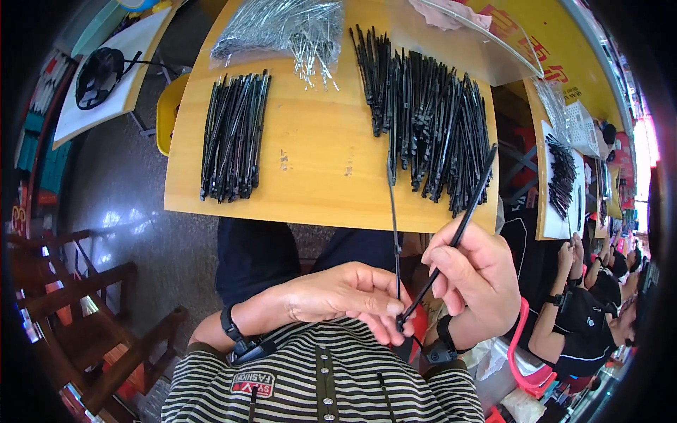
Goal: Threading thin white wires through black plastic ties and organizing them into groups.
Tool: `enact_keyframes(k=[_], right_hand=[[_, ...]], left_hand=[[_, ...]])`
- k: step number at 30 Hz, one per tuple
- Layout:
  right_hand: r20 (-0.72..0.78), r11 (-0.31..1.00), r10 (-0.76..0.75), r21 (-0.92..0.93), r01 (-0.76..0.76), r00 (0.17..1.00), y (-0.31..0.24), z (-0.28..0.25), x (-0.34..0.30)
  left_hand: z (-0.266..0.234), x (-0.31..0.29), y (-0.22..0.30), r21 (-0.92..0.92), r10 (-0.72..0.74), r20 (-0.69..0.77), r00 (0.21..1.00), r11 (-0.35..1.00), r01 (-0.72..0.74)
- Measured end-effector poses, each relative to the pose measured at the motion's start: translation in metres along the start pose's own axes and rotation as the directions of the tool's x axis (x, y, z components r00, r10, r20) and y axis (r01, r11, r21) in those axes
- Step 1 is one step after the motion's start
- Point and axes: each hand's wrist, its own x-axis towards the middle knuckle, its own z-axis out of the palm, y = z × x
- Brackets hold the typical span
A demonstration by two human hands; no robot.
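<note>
My left hand [345, 295], in front of my lap, is closed, thumb and fingers pinching a thin dark rod [395, 240] that rises toward the table. My right hand [479, 278] grips a thicker black stick [465, 218], tilted with its upper end to the right. That stick's knobbed lower end meets the left fingertips; whether it is joined to the thin rod I cannot tell. Beyond my hands, a large pile of black sticks [430, 120] lies on the right of the wooden table [310, 190]. A narrower pile of dark sticks [235, 141] lies on the left.
A clear plastic bag [282, 28] of thin silvery metal pieces lies at the table's far left. A transparent panel [479, 42] stands at the far right. People work at another table [557, 222] on the right. Wooden chairs [99, 324] stand at left.
</note>
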Motion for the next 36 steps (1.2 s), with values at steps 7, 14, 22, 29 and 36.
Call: enact_keyframes(k=[7, 14, 22, 29, 36], right_hand=[[0.069, 0.986, -0.043, 0.163, 0.031, 0.997, 0.024, -0.001, 0.054], [0.306, 0.991, -0.045, 0.132, 0.005, 0.951, 0.014, 0.002, 0.093], [0.416, 0.980, -0.115, 0.195, 0.035, 0.902, 0.000, 0.013, 0.129], [0.358, 0.995, -0.077, 0.082, 0.051, 0.931, -0.018, 0.023, 0.146], [-0.302, 0.833, -0.496, -0.431, 0.348, 0.814, -0.015, 0.032, 0.213]], left_hand=[[-0.010, -0.012, 0.012, 0.186, 0.368, -0.197, 0.909, 0.924, -0.334], [-0.035, -0.019, 0.018, 0.043, 0.332, -0.252, 0.909, 0.942, -0.332], [-0.057, -0.033, 0.030, -0.068, 0.404, -0.217, 0.889, 0.902, -0.427], [-0.056, -0.040, 0.041, -0.051, 0.455, -0.240, 0.858, 0.877, -0.479], [-0.042, -0.036, 0.050, 0.236, 0.604, -0.396, 0.692, 0.795, -0.558]])
